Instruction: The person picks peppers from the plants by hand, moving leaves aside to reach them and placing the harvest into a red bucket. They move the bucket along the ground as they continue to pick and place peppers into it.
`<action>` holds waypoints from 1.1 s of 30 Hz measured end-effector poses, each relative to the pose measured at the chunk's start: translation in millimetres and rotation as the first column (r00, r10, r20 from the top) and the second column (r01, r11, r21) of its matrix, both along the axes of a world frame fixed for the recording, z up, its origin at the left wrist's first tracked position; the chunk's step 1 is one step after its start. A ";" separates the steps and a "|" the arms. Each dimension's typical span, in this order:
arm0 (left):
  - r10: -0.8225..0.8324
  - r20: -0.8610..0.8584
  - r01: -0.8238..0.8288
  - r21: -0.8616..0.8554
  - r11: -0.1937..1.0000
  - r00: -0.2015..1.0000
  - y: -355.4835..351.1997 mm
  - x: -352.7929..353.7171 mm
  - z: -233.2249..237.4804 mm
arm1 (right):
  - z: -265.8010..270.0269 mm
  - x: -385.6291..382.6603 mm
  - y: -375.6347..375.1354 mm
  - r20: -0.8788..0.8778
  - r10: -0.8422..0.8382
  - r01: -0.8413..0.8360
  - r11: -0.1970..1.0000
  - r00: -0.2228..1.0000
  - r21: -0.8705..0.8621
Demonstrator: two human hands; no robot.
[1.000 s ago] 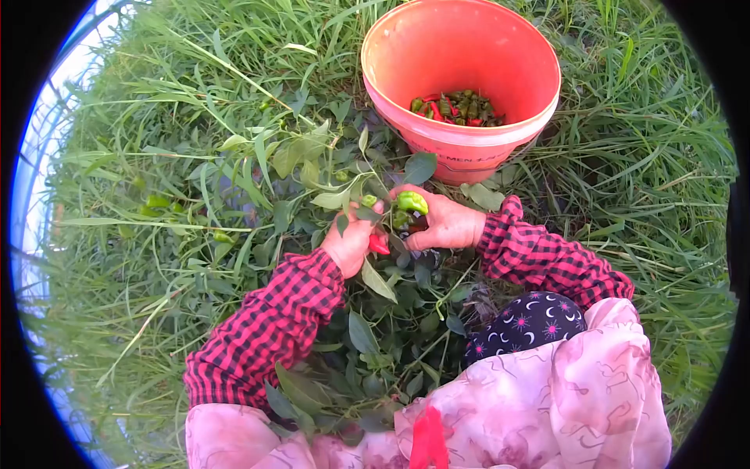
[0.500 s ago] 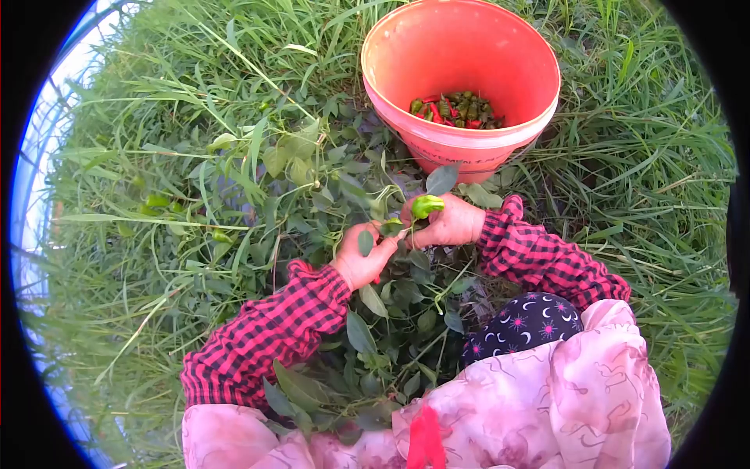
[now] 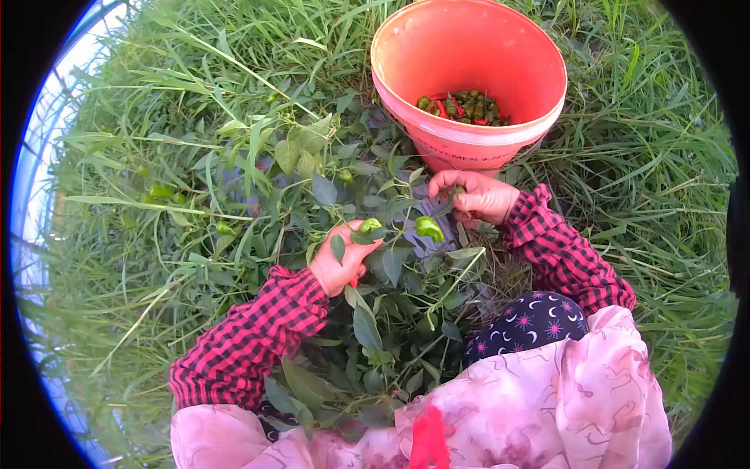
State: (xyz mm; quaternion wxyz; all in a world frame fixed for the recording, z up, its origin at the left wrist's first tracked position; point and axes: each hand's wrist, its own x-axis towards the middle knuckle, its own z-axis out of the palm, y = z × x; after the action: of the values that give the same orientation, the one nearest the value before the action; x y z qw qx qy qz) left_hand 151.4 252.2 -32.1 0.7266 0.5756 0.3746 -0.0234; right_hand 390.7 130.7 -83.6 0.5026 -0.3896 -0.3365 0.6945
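Pepper plant [image 3: 391, 313] fills the ground nearest, below the orange bucket [image 3: 469, 148]. Left hand [image 3: 340, 262], below-left of the bucket, has its grip pinched on a small green pepper [image 3: 370, 225]; something red shows under the palm. A larger green pepper [image 3: 428, 227], held by the right hand a second ago, now sits free among the leaves below the bucket. Right hand [image 3: 478, 197] has moved up to just under the bucket, grip closed, contents hidden. That pepper looks unpicked. Picked peppers [image 3: 465, 108] lie inside the bucket.
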 end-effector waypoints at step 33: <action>-0.524 -0.281 0.580 0.566 0.585 0.804 -12.2 -3.6 -30.6 | 23.8 -50.4 20.2 0.585 0.059 -0.118 0.991 0.809 0.064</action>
State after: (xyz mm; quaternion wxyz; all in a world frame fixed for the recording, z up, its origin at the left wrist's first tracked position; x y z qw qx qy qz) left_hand 147.8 240.0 -62.7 0.4316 0.8691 0.1925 -0.1457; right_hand 340.3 150.9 -59.8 0.3609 -0.5424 -0.5251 0.5476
